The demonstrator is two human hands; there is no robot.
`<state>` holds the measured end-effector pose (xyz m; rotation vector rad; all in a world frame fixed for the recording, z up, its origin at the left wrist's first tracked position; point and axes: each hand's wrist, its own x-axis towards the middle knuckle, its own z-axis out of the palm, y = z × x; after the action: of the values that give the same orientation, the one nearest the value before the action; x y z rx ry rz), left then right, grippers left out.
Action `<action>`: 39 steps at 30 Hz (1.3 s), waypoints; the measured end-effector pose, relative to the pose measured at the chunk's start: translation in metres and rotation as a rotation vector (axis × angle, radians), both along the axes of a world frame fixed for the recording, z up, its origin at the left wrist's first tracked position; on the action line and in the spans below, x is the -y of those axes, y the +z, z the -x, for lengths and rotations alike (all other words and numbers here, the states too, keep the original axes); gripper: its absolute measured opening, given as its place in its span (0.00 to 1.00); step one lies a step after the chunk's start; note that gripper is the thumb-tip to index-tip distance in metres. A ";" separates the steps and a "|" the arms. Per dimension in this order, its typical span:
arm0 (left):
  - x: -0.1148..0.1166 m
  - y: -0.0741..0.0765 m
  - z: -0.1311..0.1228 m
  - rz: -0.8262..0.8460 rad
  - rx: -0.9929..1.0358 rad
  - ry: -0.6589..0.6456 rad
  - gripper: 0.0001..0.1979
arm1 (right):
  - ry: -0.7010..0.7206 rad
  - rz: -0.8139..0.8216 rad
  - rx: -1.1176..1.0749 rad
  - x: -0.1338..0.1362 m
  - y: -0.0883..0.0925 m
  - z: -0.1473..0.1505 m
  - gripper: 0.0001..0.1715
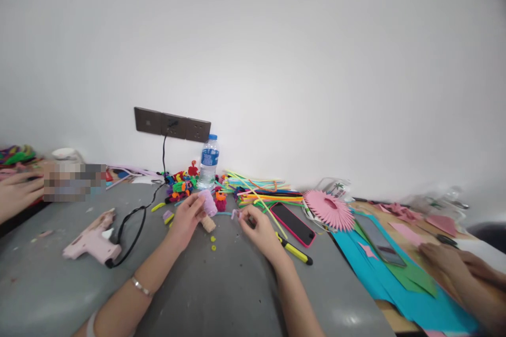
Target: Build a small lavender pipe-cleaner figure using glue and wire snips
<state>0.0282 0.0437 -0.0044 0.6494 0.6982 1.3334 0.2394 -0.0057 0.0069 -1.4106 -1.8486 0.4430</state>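
Observation:
Between the thumb and fingers of my left hand point(186, 220) is a fuzzy lilac piece point(208, 203), apparently made of pipe cleaner. My right hand point(259, 230) pinches a small curled lilac pipe cleaner point(236, 214) at its fingertips, a short way to the right of the piece. Just below my left fingertips lies a beige fuzzy block point(208, 224). Small yellow-green bits point(213, 247) rest on the table beneath it. A little orange and red figure point(220, 199) stands behind the lilac piece.
A pink glue gun point(93, 242) with a black cord lies left. Behind are a water bottle point(209, 163), colourful pipe cleaners point(272, 198) and small figures. A phone point(293, 225) and yellow cutter point(296, 251) lie right, near a pink paper fan point(329, 210). Other people's hands point(446, 263) are at both sides.

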 end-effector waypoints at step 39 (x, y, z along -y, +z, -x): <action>0.005 0.005 0.002 -0.036 0.014 -0.100 0.19 | 0.212 0.161 -0.477 -0.034 -0.005 0.044 0.17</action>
<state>0.0258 0.0389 0.0005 0.6945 0.6236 1.2595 0.1959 0.0282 0.0016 -1.0895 -1.5944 0.9641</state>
